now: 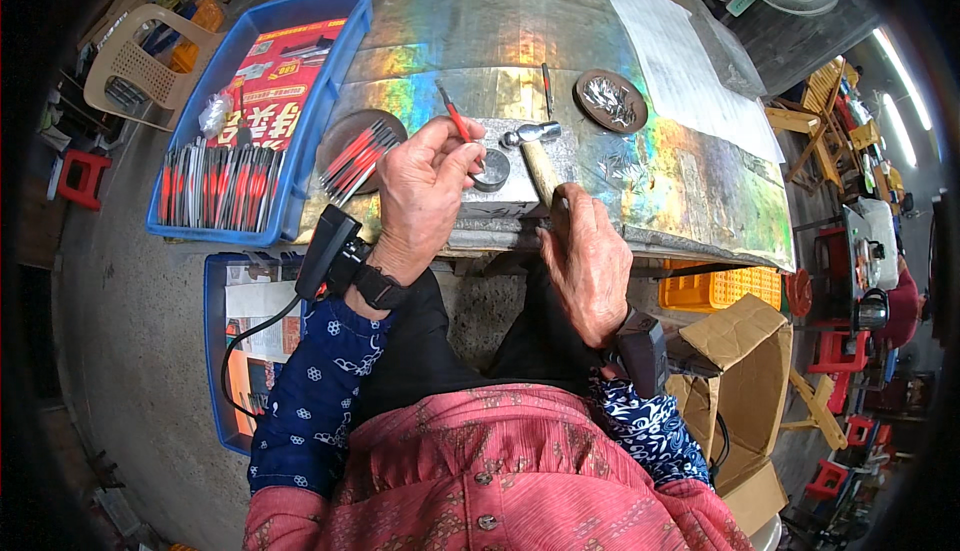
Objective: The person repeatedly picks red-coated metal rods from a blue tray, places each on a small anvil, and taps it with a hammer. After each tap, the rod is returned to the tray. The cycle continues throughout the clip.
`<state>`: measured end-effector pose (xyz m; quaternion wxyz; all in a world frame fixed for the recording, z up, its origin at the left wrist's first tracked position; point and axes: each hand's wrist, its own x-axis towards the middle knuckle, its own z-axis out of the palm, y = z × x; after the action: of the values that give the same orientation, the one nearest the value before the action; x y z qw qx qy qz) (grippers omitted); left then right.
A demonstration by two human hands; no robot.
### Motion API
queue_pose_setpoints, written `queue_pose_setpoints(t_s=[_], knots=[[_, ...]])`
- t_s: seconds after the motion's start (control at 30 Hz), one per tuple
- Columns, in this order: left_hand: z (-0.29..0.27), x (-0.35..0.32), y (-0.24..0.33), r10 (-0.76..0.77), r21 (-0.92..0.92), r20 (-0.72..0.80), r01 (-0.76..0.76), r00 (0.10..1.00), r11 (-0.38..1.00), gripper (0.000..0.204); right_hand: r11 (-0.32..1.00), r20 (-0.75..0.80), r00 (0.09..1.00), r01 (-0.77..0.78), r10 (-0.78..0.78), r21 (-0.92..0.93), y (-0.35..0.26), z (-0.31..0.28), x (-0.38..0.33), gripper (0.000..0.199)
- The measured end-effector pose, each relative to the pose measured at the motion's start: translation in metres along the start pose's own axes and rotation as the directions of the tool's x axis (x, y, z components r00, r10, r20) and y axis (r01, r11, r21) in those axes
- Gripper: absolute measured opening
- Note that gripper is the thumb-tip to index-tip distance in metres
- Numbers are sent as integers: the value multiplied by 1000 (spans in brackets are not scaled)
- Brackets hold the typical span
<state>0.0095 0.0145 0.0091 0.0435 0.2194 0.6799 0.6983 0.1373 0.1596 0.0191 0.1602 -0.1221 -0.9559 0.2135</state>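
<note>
My left hand [428, 191] is closed, pinching a slim red-and-black stick [452, 114] that slants up and to the left over the work block. My right hand [588, 261] curls round the lower end of a hammer's wooden handle. The hammer [541, 169] has its metal head lying on a silvery block [560, 141] at the table's near edge. A small round dark metal piece [490, 171] sits on that block, just right of my left fingertips. Left of my left hand, a round dish [340, 136] carries a bundle of red-and-black sticks [358, 161].
A blue tray [290, 186] at left holds many similar sticks. A brown dish [597, 121] contains small metal pieces, and more lie loose [625, 169] on the table. Another stick [547, 86] lies beyond the block. White sheeting [690, 71] covers the right side. A cardboard box [740, 351] stands below.
</note>
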Motion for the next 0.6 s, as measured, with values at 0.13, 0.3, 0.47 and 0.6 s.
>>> queue_pose_setpoints(t_s=[0.13,0.3,0.47,0.6], knots=[[2,-2,1,7,27,-20,-6,1000,1000,12,999,-27,999,36,-36,-5,4,4,-1,47],[4,-4,4,304,324,12,-291,953,900,8,966,-165,977,92,-134,-240,4,7,5,43],[5,-5,4,352,364,4,-329,936,871,10,997,-203,977,75,-71,15,-3,-33,10,32],[8,-5,2,351,341,-19,-324,936,883,12,946,-285,957,135,-48,296,-17,-76,6,31]])
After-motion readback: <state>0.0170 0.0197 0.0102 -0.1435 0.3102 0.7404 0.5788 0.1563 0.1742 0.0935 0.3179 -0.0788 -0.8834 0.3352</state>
